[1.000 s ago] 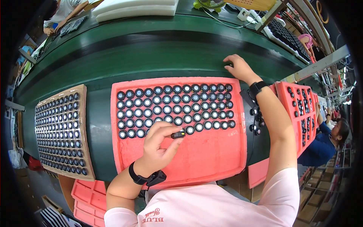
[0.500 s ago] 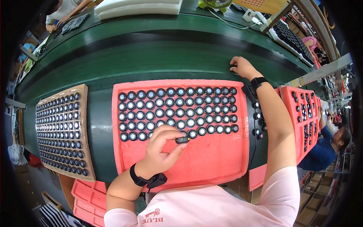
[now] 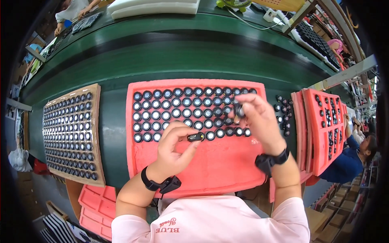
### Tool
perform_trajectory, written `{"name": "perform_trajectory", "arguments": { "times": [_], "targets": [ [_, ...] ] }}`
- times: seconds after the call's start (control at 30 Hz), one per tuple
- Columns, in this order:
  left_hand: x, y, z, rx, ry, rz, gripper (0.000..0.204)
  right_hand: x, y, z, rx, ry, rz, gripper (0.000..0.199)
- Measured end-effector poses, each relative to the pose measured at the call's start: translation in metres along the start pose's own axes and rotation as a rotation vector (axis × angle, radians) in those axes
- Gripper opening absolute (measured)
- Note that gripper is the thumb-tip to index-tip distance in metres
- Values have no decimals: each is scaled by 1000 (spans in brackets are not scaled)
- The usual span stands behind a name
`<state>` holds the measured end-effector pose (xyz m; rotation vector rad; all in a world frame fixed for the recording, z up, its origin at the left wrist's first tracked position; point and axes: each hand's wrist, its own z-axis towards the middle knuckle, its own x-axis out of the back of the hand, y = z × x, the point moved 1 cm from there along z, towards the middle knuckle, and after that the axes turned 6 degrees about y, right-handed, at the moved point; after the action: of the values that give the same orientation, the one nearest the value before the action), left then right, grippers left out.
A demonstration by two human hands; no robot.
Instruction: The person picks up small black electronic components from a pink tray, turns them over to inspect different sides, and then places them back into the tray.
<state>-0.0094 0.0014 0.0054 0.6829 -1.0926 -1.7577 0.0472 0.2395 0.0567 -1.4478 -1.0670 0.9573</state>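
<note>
My left hand [image 3: 173,149] pinches a small black cylindrical part [image 3: 195,137] with a yellow dot at its end, between thumb and fingers. It hovers over the front row of similar parts in a pink foam tray [image 3: 194,174]. To its right, my right hand [image 3: 261,121] is closed on another small black cylinder [image 3: 239,111], slightly blurred, above the tray's right rows. Beneath both hands, several rows of black round parts [image 3: 166,104] with pale tops stand upright in the tray's far half. Some of these parts are hidden by my hands.
A brown tray [image 3: 100,162] packed with similar parts lies at the left. Loose black parts [image 3: 286,109] sit right of the pink tray, beside upright pink foam trays [image 3: 308,133]. The green belt [image 3: 170,60] runs behind. A co-worker [image 3: 344,160] is at the far right.
My right hand has come back from the belt at the far right to above the tray's right rows, holding a black cylinder. My left hand keeps its part near the front row.
</note>
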Motion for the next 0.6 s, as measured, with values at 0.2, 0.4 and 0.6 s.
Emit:
{"name": "perform_trajectory", "arguments": {
  "times": [0.2,0.4,0.6],
  "targets": [
    [-3,1,2,17,-24,-40,31,-42,32,-32,79,-145,293,27],
    [1,3,6,-93,-136,68,30,-43,53,-36,203,-108,139,27],
    [0,1,3,-135,-202,102,32,-39,58,-37,558,-87,-123,30]
  ]
}}
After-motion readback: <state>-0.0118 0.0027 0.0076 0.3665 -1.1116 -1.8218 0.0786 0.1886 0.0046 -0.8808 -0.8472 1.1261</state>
